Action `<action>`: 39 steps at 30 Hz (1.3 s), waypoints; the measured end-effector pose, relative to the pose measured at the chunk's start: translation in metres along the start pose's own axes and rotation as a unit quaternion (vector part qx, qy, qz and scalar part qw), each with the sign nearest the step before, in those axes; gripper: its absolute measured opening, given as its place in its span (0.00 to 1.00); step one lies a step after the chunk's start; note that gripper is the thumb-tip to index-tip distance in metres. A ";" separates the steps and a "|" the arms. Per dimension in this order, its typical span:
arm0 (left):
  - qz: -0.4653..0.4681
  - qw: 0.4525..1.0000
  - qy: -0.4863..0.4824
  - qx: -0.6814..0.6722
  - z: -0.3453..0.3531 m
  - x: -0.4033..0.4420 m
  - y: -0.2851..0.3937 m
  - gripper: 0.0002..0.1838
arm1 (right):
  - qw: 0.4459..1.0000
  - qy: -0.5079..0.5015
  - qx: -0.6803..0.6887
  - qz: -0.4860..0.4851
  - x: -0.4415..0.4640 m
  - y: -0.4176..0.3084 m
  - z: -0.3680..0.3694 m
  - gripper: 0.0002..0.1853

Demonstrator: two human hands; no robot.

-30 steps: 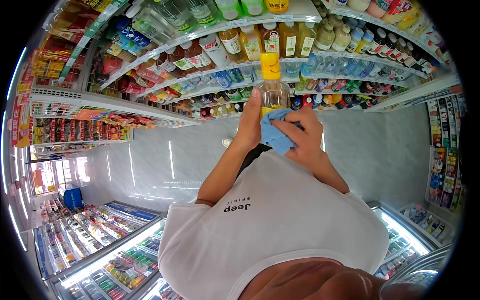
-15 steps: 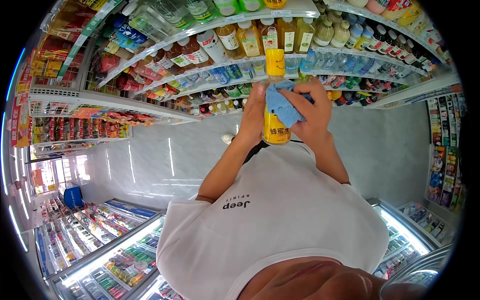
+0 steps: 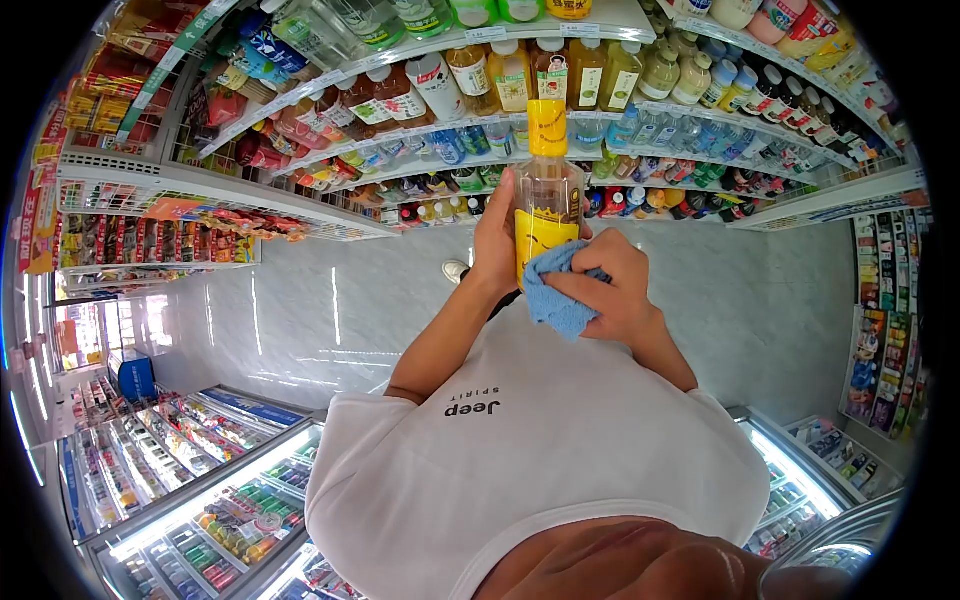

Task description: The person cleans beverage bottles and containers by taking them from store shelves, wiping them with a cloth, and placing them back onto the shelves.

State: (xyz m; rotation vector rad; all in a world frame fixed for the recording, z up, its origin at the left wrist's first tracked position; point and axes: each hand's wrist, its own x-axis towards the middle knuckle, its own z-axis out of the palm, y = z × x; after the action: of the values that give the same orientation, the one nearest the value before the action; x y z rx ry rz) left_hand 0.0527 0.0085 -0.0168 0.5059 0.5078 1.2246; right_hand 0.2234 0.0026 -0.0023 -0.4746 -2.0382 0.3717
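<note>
Upright in front of my chest is a clear drink bottle (image 3: 555,190) with a tall yellow cap and a yellow label. My left hand (image 3: 494,238) grips its left side, the thumb lying along the bottle's edge. In my right hand (image 3: 618,285) a crumpled blue cloth (image 3: 560,292) is pinched between the fingers. The cloth presses against the lower part of the label and covers the bottle's bottom right side.
Ahead, a store shelf (image 3: 420,50) carries rows of bottled drinks on several levels. Snack racks (image 3: 180,240) stand to the left. Lit glass-front coolers (image 3: 240,500) are behind me on both sides. Grey tiled floor (image 3: 330,320) lies below.
My right hand has moved the cloth down from the bottle's upper part to its lower end, uncovering the clear shoulder and upper label. The bottle has turned, so a different part of the label faces me.
</note>
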 end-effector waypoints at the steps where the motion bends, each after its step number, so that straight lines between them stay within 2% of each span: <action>1: -0.001 1.000 -0.002 -0.002 0.000 0.000 0.000 0.37 | 1.000 -0.011 0.008 -0.003 -0.004 -0.001 0.000 0.23; 6: -0.008 1.000 -0.001 -0.017 0.001 -0.003 0.005 0.39 | 1.000 -0.010 0.024 -0.017 -0.013 -0.002 0.005 0.23; 12: 0.005 0.995 -0.082 -0.047 -0.005 -0.007 0.002 0.42 | 0.998 0.013 0.006 -0.068 -0.004 -0.004 0.004 0.21; 15: 0.035 0.993 -0.115 0.006 -0.007 -0.007 0.004 0.42 | 0.996 0.041 -0.003 -0.081 0.006 -0.007 0.005 0.22; 21: 0.058 0.992 -0.095 0.052 -0.005 -0.009 0.010 0.44 | 0.996 0.039 0.006 -0.076 0.016 -0.006 0.005 0.22; 24: 0.078 0.989 -0.047 0.115 0.011 -0.015 0.014 0.49 | 0.996 0.051 0.004 -0.066 0.022 -0.008 0.003 0.24; 27: 0.075 0.989 -0.099 0.082 -0.008 -0.015 0.012 0.47 | 0.996 0.069 0.011 -0.060 0.028 -0.009 -0.001 0.24; 33: 0.047 0.995 -0.069 0.048 -0.008 -0.025 0.006 0.47 | 0.991 0.117 0.005 -0.057 0.037 -0.011 -0.002 0.22; 39: 0.074 0.993 -0.059 0.064 -0.001 -0.027 0.007 0.49 | 0.990 0.127 0.001 -0.061 0.040 -0.012 -0.006 0.22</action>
State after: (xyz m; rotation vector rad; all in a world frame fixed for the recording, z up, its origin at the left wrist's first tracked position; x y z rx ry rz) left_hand 0.0404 -0.0155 -0.0107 0.7315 0.4569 1.2991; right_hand 0.2080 0.0115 0.0359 -0.3732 -1.8094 0.2270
